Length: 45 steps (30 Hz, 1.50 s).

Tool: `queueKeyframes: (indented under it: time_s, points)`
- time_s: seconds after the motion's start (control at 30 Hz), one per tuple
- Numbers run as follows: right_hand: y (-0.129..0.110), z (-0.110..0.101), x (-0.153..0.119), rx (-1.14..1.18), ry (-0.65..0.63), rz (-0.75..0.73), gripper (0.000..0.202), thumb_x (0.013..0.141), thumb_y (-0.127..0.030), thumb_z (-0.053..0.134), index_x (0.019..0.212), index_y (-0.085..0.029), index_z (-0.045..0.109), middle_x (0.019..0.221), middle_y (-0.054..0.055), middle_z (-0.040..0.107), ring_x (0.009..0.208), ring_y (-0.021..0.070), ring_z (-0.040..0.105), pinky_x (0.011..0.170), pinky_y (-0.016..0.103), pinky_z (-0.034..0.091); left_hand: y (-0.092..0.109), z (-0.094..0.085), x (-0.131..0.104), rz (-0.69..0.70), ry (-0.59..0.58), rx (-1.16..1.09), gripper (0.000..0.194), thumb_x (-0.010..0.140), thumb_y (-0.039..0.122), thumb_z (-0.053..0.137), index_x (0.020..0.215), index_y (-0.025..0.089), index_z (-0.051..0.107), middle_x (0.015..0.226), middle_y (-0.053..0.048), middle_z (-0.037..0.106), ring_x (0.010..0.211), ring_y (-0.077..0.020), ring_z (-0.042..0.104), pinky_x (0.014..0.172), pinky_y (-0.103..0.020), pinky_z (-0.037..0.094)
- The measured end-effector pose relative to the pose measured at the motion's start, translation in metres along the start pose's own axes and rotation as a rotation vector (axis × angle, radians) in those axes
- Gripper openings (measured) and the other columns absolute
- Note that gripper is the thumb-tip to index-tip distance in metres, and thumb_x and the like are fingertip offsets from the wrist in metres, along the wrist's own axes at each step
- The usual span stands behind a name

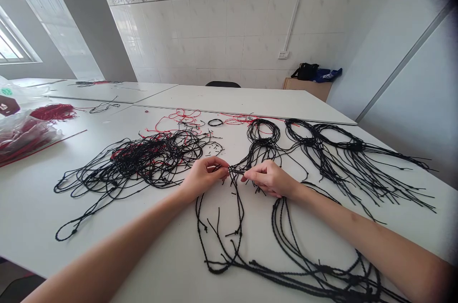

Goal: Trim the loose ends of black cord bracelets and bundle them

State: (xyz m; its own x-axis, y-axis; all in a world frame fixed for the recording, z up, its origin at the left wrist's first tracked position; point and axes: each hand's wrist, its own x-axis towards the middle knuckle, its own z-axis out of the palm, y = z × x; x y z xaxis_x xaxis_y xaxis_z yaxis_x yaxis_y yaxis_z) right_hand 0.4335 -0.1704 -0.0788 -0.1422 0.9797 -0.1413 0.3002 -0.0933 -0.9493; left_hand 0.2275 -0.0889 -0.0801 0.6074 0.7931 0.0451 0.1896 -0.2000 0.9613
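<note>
My left hand [206, 174] is closed in a pinch on thin black cord at the middle of the table. Just to its right, my right hand [269, 178] also pinches black cord, with a short taut stretch [236, 171] running between the fingertips. Loose cord ends stick out around that stretch; whether a knot sits there is too small to tell. Below the hands hangs a loop of black braided cord [240, 212] lying on the tabletop. More black cords [286, 274] spread under my right forearm, partly hidden by it.
A tangled heap of black cords [150, 157] lies left of the hands. Several tied black bundles [264, 141] are laid out at right. Red threads [179, 117] and a small black ring [215, 122] lie behind. Plastic bags [25, 133] with red cord stand far left on the white table [143, 265].
</note>
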Motion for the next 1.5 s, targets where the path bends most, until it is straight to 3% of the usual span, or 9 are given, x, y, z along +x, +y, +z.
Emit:
queueKeyframes:
  time_s: [0.43, 0.83, 1.23, 1.5]
  points:
    - [0.002, 0.0, 0.0, -0.032, 0.017, 0.014, 0.037, 0.082, -0.046, 0.057, 0.084, -0.011, 0.068, 0.04, -0.01, 0.03, 0.031, 0.0043, 0.024, 0.028, 0.019, 0.021, 0.009, 0.002, -0.004, -0.04, -0.027, 0.055, 0.017, 0.073, 0.026, 0.066, 0.088, 0.018, 0.065, 0.075, -0.003, 0.07, 0.076, -0.0167, 0.066, 0.08, -0.032, 0.051]
    - [0.0, 0.0, 0.0, -0.056, 0.034, 0.016, 0.035, 0.082, -0.044, 0.058, 0.085, -0.011, 0.069, 0.037, -0.01, 0.031, 0.03, 0.0046, 0.025, 0.028, 0.019, 0.02, 0.015, 0.001, -0.006, -0.052, -0.077, 0.039, 0.025, 0.075, 0.029, 0.066, 0.096, 0.016, 0.069, 0.088, -0.007, 0.073, 0.091, -0.0219, 0.068, 0.087, -0.034, 0.049]
    - [0.0, 0.001, 0.0, -0.063, 0.031, -0.006, 0.034, 0.083, -0.043, 0.058, 0.083, -0.011, 0.069, 0.037, -0.01, 0.031, 0.029, 0.0038, 0.025, 0.029, 0.018, 0.019, 0.006, 0.002, -0.002, -0.062, -0.058, 0.04, 0.024, 0.073, 0.027, 0.068, 0.094, 0.016, 0.071, 0.089, -0.006, 0.073, 0.088, -0.0185, 0.067, 0.083, -0.03, 0.05]
    - [0.0, 0.001, 0.0, -0.059, 0.023, -0.017, 0.033, 0.083, -0.042, 0.058, 0.08, -0.011, 0.069, 0.036, -0.009, 0.031, 0.028, 0.0041, 0.025, 0.029, 0.019, 0.019, 0.003, 0.002, -0.001, -0.061, -0.042, 0.016, 0.02, 0.073, 0.027, 0.069, 0.09, 0.017, 0.072, 0.078, -0.001, 0.072, 0.076, -0.0134, 0.066, 0.077, -0.025, 0.05]
